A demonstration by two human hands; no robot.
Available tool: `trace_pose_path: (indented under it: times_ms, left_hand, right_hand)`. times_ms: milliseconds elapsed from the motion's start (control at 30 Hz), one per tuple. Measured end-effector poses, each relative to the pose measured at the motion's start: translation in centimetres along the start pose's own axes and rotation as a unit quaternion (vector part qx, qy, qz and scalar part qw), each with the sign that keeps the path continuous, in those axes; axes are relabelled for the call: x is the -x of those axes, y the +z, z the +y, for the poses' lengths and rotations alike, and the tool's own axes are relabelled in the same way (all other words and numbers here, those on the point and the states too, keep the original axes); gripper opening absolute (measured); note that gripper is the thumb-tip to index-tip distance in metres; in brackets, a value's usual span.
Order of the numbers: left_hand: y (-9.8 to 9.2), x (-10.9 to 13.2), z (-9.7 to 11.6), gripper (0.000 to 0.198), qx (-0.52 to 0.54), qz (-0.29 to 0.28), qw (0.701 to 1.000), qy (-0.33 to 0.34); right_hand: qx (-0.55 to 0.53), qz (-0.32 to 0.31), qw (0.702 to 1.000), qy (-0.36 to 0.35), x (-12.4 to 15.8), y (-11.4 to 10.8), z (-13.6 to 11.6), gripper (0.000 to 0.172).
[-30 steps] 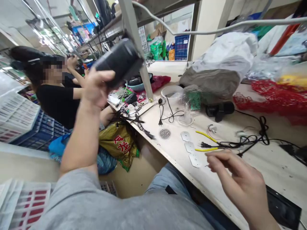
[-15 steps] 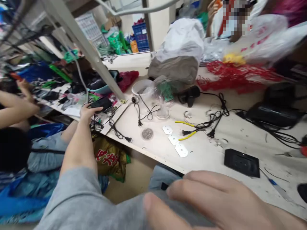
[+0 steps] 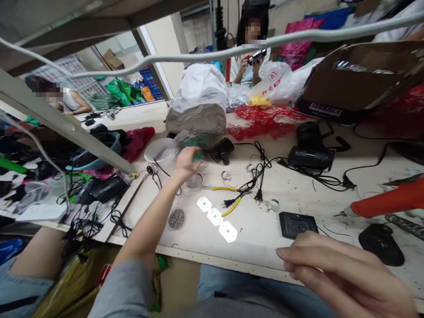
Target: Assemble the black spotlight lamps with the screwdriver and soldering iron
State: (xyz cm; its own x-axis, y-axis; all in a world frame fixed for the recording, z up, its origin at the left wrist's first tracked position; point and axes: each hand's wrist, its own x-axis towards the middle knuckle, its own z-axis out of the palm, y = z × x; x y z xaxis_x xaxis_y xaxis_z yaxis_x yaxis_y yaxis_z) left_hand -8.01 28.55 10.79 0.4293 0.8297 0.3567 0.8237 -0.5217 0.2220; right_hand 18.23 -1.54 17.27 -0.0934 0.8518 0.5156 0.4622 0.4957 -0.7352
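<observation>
My left hand is over the clear plastic bag holding green circuit boards, its fingers curled at the plastic and partly hidden. Just below it is a small clear dish; a white tub stands to its left. My right hand hovers near the front edge, fingers loosely stretched, nothing visible in them. Beyond its fingertips lies a black rectangular plastic plate. Three white metal plates lie in a row beside yellow-handled pliers. A round dish of small screws is to their left.
Black power cords tangle mid-bench. A red-orange electric screwdriver juts in from the right near a black housing. A slanted post and white cable cross the view. People sit across the bench and at left.
My left hand has moved right, from a black device on the neighbouring part of the bench to the bag of circuit boards. My right hand has shifted right, and the view has turned.
</observation>
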Motion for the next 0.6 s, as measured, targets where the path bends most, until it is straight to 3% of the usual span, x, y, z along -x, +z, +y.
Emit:
trace_pose_path:
  times_ms: [67,133,267,367,500,567,600]
  left_hand:
    - [3.2,-3.4,3.1,0.067,0.003,-0.031,0.999,0.022]
    - [5.3,-5.4,5.1,0.078,-0.004,-0.057,0.998,-0.002]
    - [6.2,-6.4,6.6,0.068,0.004,-0.051,0.998,-0.031]
    - [3.8,-5.4,6.9,0.069,0.047,0.008,0.999,-0.003]
    - [-2.1,-2.5,7.8,0.069,0.201,0.143,0.957,0.153]
    - [-5.0,-0.7,8.8,0.070,0.269,0.132,0.927,0.227]
    - [-6.1,0.3,9.4,0.071,0.297,0.112,0.915,0.251]
  right_hand:
    - [-0.013,0.001,1.000,0.025,0.1,0.1,0.6,0.023]
    - [-0.010,0.008,0.999,0.041,0.8,0.1,1.4,0.019]
    - [0.044,0.050,0.995,0.068,2.8,-0.3,3.7,0.014]
    - [0.105,0.079,0.988,0.080,3.8,-0.8,5.8,0.018]
    - [0.192,0.139,0.970,0.060,2.8,-1.7,7.2,0.015]
    - [0.247,0.196,0.949,0.025,1.4,-2.4,6.9,0.012]
    - [0.271,0.215,0.938,0.000,0.6,-2.7,6.6,0.020]
